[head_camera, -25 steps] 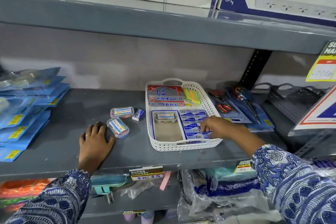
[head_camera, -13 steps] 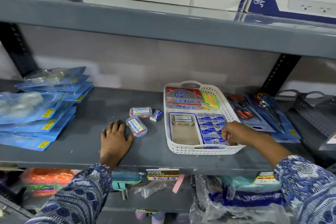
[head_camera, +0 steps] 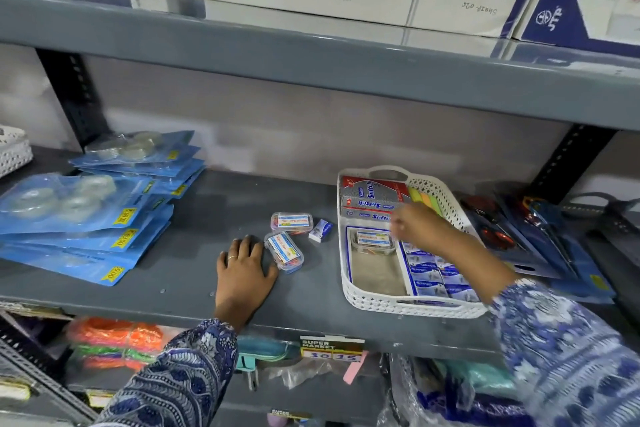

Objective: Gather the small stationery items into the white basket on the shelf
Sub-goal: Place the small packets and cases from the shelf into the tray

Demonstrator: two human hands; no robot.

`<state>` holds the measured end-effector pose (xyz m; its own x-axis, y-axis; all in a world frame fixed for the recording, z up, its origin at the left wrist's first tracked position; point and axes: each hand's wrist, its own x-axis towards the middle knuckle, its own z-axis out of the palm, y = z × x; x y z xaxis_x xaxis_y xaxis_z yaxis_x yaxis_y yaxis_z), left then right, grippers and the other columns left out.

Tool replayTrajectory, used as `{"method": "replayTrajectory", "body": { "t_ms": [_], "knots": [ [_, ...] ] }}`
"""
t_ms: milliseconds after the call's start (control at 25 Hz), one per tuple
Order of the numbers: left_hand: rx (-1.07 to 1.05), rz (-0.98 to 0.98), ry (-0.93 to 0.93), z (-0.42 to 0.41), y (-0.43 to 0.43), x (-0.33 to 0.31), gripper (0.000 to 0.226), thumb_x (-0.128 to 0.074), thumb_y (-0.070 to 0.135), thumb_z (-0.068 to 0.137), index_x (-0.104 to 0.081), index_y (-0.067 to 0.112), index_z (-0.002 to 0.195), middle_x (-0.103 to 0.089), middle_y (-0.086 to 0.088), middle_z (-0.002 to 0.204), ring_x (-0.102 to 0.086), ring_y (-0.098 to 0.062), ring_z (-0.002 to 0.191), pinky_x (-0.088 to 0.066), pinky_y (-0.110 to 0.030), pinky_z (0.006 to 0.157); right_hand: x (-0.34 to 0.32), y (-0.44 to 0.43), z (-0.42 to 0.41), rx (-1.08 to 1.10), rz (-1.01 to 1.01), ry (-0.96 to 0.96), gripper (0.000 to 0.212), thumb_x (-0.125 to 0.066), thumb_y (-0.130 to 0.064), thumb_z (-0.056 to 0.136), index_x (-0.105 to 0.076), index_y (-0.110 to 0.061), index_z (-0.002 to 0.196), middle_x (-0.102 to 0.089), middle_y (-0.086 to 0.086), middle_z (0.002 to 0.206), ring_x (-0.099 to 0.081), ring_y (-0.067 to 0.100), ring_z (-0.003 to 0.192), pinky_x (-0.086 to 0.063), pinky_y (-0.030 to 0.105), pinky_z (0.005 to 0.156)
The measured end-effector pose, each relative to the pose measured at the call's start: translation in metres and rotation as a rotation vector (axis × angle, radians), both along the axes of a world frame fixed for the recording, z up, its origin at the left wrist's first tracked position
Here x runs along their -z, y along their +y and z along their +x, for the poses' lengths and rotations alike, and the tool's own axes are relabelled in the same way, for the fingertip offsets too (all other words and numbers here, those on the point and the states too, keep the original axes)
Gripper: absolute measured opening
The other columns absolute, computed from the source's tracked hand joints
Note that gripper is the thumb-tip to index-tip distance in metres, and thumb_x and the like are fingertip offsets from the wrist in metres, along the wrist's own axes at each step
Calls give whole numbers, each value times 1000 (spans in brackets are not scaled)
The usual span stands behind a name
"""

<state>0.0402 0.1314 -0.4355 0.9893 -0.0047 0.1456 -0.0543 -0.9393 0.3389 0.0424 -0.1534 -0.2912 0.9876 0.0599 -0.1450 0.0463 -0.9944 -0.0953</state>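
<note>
The white perforated plastic basket [head_camera: 377, 302] sits on the grey metal shelf [head_camera: 180, 274]. It holds red-and-grey cardboard boxes [head_camera: 370, 198] at the back, coloured sticky notes [head_camera: 424, 196], a small clear plastic case [head_camera: 374, 241] and rows of small blue-and-white packets [head_camera: 433, 279]. The right hand [head_camera: 420, 227] hovers over the basket, fingers [head_camera: 398, 224] loosely curled; whether they grip anything cannot be told. The left hand [head_camera: 242, 270] lies flat on the shelf, fingers spread, thumb beside a clear case with a label [head_camera: 284, 250]. Just beyond those fingers lie a second clear case [head_camera: 292, 221] and a small blue-and-white box [head_camera: 320, 229].
</note>
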Motion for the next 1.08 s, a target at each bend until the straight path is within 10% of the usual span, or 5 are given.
{"method": "replayTrajectory", "body": {
  "t_ms": [120, 280, 480, 800, 1080],
  "knots": [
    [2, -4, -5, 0, 1, 0, 57, -40, 47, 86, -42, 16, 134, -37, -8, 148, -27, -28, 139, -21, -48, 114, 4, 74, 34, -66, 168, -107, 17, -55, 0, 86, -67, 4, 98, -69, 22, 106, -65, 32, 95, -50, 35, 84],
    [-7, 2, -40, -1, 0, 0, 72, -21, 55, 75, -44, 17, 132, -42, -6, 146, -31, -27, 137, -24, -48, 112, 31, 134, 60, -127, -79, -57, 31, -55, -1, 88, -59, 3, 119, -62, 23, 124, -60, 37, 113, -49, 39, 92],
    [-8, 13, -17, 0, 0, -1, 70, -19, 55, 75, -42, 19, 131, -39, -4, 146, -29, -26, 137, -23, -47, 112, 63, 143, 80, -70, -348, 23, 34, -56, -33, 90, -62, -13, 117, -65, 6, 124, -58, 23, 116, -31, 36, 105],
    [0, 42, 15, 0, -1, -3, 59, -36, 49, 85, -39, 17, 135, -35, -7, 149, -25, -28, 140, -21, -48, 114, 53, 146, 79, -105, -355, -35, 35, -65, -32, 83, -63, -17, 114, -67, 5, 119, -61, 25, 112, -32, 39, 104],
    [-4, 34, -27, 1, 2, 2, 67, -33, 54, 76, -51, 14, 126, -48, -10, 140, -38, -32, 132, -30, -50, 107, -13, 85, 45, 42, 510, 1, 22, -69, -11, 80, -64, -5, 100, -57, 12, 82, -63, 26, 70, -50, 28, 56]
  ]
}}
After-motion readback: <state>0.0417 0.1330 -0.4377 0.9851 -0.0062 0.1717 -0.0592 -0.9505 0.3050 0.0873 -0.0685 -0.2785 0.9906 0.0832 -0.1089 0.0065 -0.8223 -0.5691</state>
